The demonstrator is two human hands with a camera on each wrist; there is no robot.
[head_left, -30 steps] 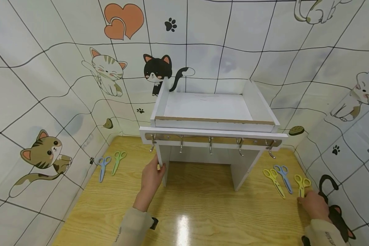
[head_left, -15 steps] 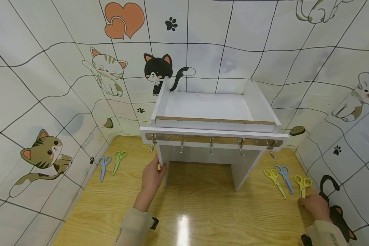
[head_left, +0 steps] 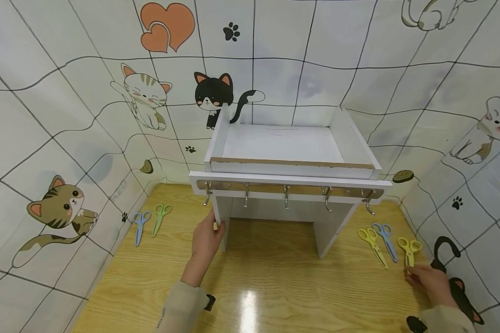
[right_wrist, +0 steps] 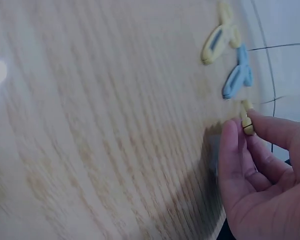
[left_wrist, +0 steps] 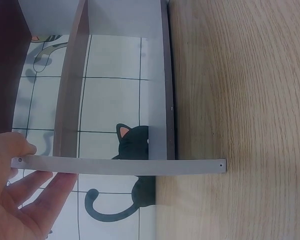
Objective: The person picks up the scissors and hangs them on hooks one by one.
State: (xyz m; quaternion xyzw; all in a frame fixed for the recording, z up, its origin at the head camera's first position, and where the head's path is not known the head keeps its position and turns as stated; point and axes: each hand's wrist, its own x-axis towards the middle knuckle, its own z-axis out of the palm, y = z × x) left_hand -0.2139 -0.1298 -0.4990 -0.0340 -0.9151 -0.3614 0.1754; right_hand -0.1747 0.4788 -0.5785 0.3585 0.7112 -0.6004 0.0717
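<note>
A white shelf unit with a tray-like top (head_left: 283, 143) stands on the wooden table. My left hand (head_left: 206, 236) grips the front edge of its left side panel (head_left: 219, 208), thumb in front and fingers behind. In the left wrist view, my left hand (left_wrist: 25, 185) has its thumb over one end of a pale strip-like edge (left_wrist: 125, 166). At the table's right, my right hand (head_left: 432, 283) pinches the blade end of yellow scissors (head_left: 409, 249), whose handle loops point away. The right wrist view shows the scissors' yellow tip (right_wrist: 247, 124) between thumb and fingers.
Left of my right hand lie other yellow scissors (head_left: 372, 248) and blue scissors (head_left: 385, 242). On the far left are blue scissors (head_left: 139, 229) and green scissors (head_left: 161, 219). Several metal hooks (head_left: 286, 198) stick out from the shelf's front. Cat-patterned walls enclose the table.
My right wrist and sleeve have shifted slightly right and down, with the fingers still at the yellow scissors' tip. The left hand and shelf stay in place.
</note>
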